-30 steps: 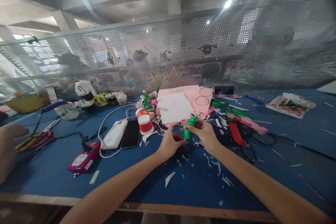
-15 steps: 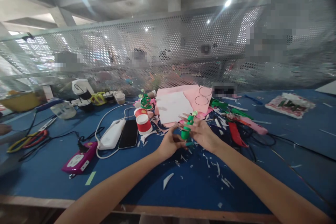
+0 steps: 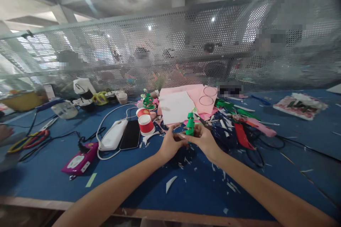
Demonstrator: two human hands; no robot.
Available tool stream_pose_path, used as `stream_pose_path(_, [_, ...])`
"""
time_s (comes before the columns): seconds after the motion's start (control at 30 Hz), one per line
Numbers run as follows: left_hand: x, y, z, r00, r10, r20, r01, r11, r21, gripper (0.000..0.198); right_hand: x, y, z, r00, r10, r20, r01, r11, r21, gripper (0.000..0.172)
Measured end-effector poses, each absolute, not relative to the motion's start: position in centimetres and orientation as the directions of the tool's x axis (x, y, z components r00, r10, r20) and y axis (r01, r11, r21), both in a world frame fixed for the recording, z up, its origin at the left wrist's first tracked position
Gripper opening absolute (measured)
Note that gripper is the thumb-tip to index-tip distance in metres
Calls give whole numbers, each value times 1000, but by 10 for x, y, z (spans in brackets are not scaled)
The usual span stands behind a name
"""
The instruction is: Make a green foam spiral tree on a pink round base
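Between my two hands stands a green paper spiral [image 3: 190, 124], a strip wound upright with a pale tip on top. My left hand [image 3: 172, 144] closes on its lower part from the left, fingers bent and thumb toward it. From the right, my right hand [image 3: 204, 141] grips the base too, thumb and fingers pinched around it. The lowest part of the spiral is hidden by my fingers. Just beyond lie a white sheet [image 3: 176, 106] and pink paper [image 3: 207, 96] with two drawn circles.
Red-and-white cups [image 3: 146, 125], a black phone [image 3: 130, 134], a white power bank [image 3: 114, 135] and a purple power socket [image 3: 80, 159] lie to the left. Pink glue gun [image 3: 261, 126] and red strip [image 3: 243, 136] lie right. Paper scraps [image 3: 171, 184] litter the blue table. Another person's hand [image 3: 4, 132] shows far left.
My right hand has moved down from the spiral's upper turns to its base, so more of the upper spiral shows. My left hand stays at the lower part.
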State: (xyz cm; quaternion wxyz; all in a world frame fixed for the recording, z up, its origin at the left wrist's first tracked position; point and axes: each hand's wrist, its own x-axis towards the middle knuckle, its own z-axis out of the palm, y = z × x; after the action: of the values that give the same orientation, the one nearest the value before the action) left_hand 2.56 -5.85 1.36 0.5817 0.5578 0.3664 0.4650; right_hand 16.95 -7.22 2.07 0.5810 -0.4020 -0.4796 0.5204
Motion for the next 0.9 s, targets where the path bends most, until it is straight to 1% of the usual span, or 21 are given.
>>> stream_pose_path(0.1, [25,-55,14,304,949,86,-198,-25,980,70,173,-68,21,-116,983,141,-355,92,-930,44])
stream_pose_path(0.23, [26,-52,13,341,936,86,-283,15,959,64,178,-65,26,-286,949,135,-505,-29,-863,42])
stream_pose_path(0.33, [26,-53,14,392,917,80,-295,43,955,60,181,-67,31,-375,920,117,-530,-109,-841,35])
stream_pose_path(0.47, [25,-54,15,441,895,67,-308,80,948,65,183,-68,32,-449,890,82,-526,-189,-829,27])
stream_pose_path(0.6, [25,-54,15,436,899,47,-354,123,927,70,183,-68,29,-506,860,61,-511,-243,-824,29])
stream_pose_path(0.67, [25,-54,15,429,903,36,-349,129,928,76,183,-68,29,-478,877,40,-510,-241,-825,28])
stream_pose_path(0.7, [24,-54,15,425,904,35,-338,123,933,78,183,-68,29,-435,900,29,-521,-226,-823,27])
stream_pose_path(0.83, [24,-54,18,383,921,68,-287,49,957,83,182,-64,26,-139,990,8,-581,-75,-811,25])
stream_pose_path(0.9, [23,-54,19,329,939,97,-263,-7,965,87,180,-62,24,-25,1000,10,-550,-5,-835,29])
